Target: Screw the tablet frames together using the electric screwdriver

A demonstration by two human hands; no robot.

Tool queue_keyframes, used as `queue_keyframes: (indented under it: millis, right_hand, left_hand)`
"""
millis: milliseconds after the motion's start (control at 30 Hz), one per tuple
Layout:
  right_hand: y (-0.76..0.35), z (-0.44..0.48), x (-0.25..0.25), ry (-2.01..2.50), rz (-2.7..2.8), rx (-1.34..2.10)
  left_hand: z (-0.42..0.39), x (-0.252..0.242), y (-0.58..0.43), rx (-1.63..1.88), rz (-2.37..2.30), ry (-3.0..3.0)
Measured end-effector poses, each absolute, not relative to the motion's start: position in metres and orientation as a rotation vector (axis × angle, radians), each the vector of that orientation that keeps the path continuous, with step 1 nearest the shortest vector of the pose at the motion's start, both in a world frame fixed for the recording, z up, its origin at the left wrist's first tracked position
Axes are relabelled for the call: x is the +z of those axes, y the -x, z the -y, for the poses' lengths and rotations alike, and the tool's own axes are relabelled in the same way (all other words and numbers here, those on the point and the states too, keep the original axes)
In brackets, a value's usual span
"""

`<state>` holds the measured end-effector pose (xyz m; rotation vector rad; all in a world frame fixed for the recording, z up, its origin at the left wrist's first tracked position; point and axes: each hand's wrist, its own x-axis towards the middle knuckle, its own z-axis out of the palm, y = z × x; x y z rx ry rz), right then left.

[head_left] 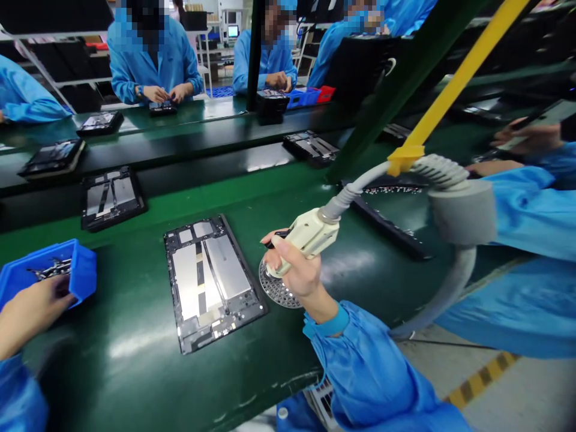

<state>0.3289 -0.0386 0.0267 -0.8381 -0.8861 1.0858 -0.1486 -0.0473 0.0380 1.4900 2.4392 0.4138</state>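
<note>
Head view, with the open tablet housing (211, 282) as my landmark, flat on the green conveyor belt (112, 372).

1. My right hand (294, 270) is clamped around the cream handpiece (306, 237), just right of the housing. If my grip slips, it could drop and scratch the silver panels (186, 279).
2. The grey hose (452, 288) runs off right of the housing, and its drag could swing the handpiece into the housing.
3. The perforated metal disc (275, 288) lies just beside the housing's right edge, where a careless knock could shove it against the housing.
4. My left hand (33, 312) is at the blue bin (83, 273), left of the housing. My fingers (60, 294) are curled, but I cannot tell whether they hold anything. Tipping the bin could spill its small metal parts (51, 269).
</note>
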Motion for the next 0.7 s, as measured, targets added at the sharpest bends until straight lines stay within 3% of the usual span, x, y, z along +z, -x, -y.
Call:
queue_keyframes:
  millis: [133, 300, 400, 700]
  right_hand:
    - [-0.33, 0.039, 0.025, 0.836, 0.91, 1.076]
    - [-0.331, 0.042, 0.022, 0.855, 0.913, 1.094]
    - [-0.329, 0.043, 0.021, 0.888, 0.948, 1.087]
    - [-0.332, 0.058, 0.06, 0.849, 1.009, 1.1]
  left_hand:
    - [0.044, 0.036, 0.135, 0.401, -2.581, -1.431]
    - [0.052, 0.036, 0.145, -0.095, -2.653, -1.541]
    - [0.052, 0.041, 0.137, -0.217, -2.675, -1.487]
    - [0.061, 0.05, 0.105, -0.08, -2.714, -1.437]
